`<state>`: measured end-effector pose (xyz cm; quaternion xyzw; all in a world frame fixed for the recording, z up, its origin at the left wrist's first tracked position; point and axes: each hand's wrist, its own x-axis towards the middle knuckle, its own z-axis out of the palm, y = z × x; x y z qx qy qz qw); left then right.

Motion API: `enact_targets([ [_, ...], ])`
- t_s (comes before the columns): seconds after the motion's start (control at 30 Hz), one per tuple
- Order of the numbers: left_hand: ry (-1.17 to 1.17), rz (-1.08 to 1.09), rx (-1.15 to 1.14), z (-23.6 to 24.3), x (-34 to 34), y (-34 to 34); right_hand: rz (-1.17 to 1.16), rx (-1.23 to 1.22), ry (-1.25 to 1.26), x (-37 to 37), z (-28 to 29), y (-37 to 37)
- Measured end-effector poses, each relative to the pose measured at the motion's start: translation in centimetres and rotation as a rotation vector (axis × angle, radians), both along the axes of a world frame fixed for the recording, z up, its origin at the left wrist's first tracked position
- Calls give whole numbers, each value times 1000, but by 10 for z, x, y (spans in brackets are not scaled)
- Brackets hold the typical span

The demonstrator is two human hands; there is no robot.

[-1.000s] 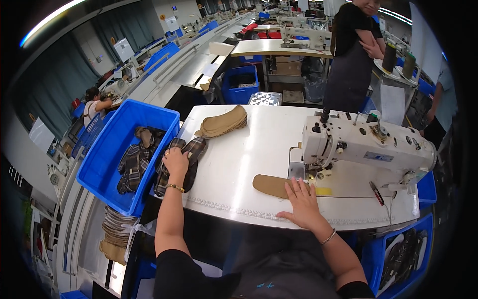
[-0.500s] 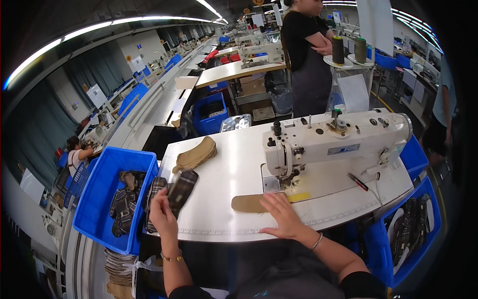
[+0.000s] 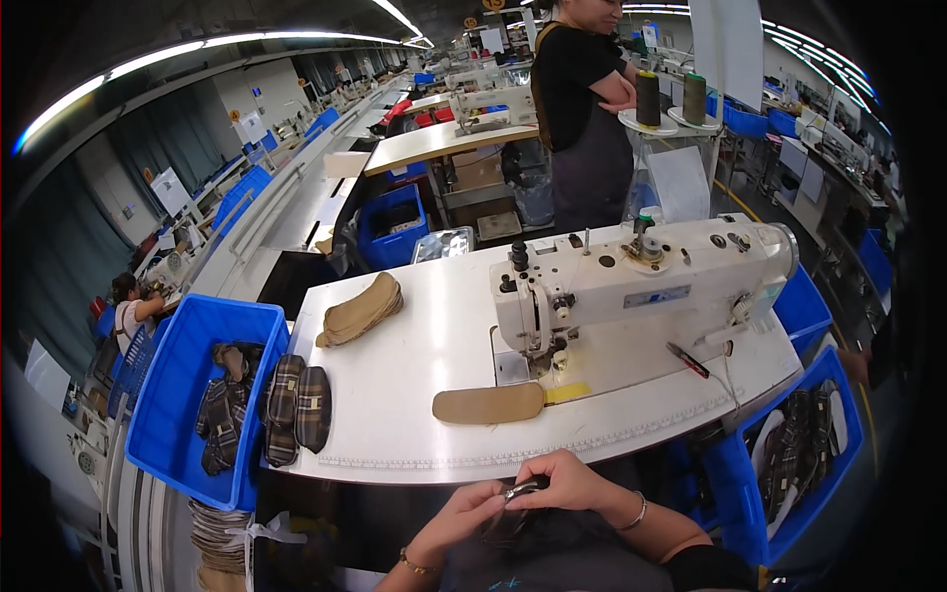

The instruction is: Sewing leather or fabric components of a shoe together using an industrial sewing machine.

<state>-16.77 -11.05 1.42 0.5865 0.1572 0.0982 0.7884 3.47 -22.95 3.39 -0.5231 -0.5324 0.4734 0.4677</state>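
At the far left we see a blue bin (image 3: 173, 414) of dark pieces, and two plaid pieces (image 3: 296, 407) on the counter (image 3: 414, 375) edge beside it. Below the counter's near edge, our left hand (image 3: 464, 515) and right hand (image 3: 567, 483) meet, fingers pinched on a small dark piece (image 3: 521, 490) held between them, over our lap. Above them a tan sole piece (image 3: 488, 403) lies flat before the white sewing machine (image 3: 641, 281).
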Motion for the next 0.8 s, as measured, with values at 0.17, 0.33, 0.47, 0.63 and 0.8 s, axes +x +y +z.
enact_targets([
  [0.17,-113,152,-182,-4,14,-13,-95,-84,516,-17,-28,-11],
  [0.33,-112,35,-206,-12,12,-11,-149,-78,433,-15,-36,-17],
  [0.47,-142,108,-112,-10,15,-8,69,-126,221,-8,-29,-17],
  [0.63,-87,143,-321,-12,26,-18,90,-112,43,-14,-32,-16],
  [0.8,-32,328,-38,-25,25,-25,-64,-117,102,-14,-42,-22],
])
